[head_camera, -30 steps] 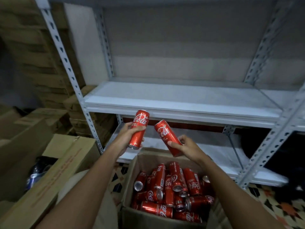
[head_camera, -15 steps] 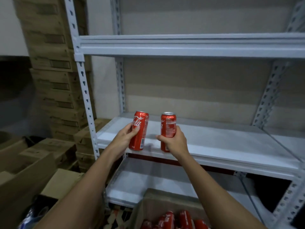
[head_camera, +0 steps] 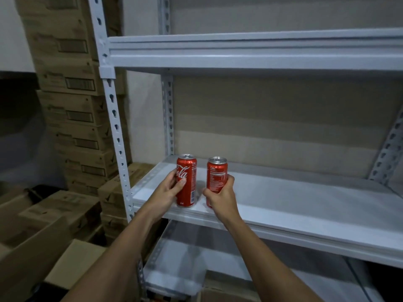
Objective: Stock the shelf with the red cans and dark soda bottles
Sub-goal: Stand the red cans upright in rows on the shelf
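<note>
At about nine o'clock in my view stands a tall stack of brown cardboard cartons point(head_camera: 74, 110), just beside the grey perforated steel upright point(head_camera: 113, 118) of the rack. None of that matters for this step.

My left hand point(head_camera: 168, 190) wraps the left tall red aluminium soda can point(head_camera: 186, 180), thumb across the white script, the other fingers point(head_camera: 181, 183) curled round the far side. The can is upright and its base looks to be on, or a hair above, the pale grey middle shelf board point(head_camera: 305, 199), close to the front edge; I cannot tell for sure whether it has touched down.

At three o'clock from it, apart from it with a clear gap, the right tall red aluminium soda can point(head_camera: 216, 177) is held low round its body by my right hand point(head_camera: 220, 198), fingers closed firmly about it, printed panel facing me. Its base is hidden behind the hand.

To do this well, I judge both cans should go down flat, then be slid back toward the rear panel so later rows have room. Releasing should come only once each base sits square, opening the fingers sideways rather than dragging them up, since slim cans tip easily. No dark bottles show in this view.
</note>
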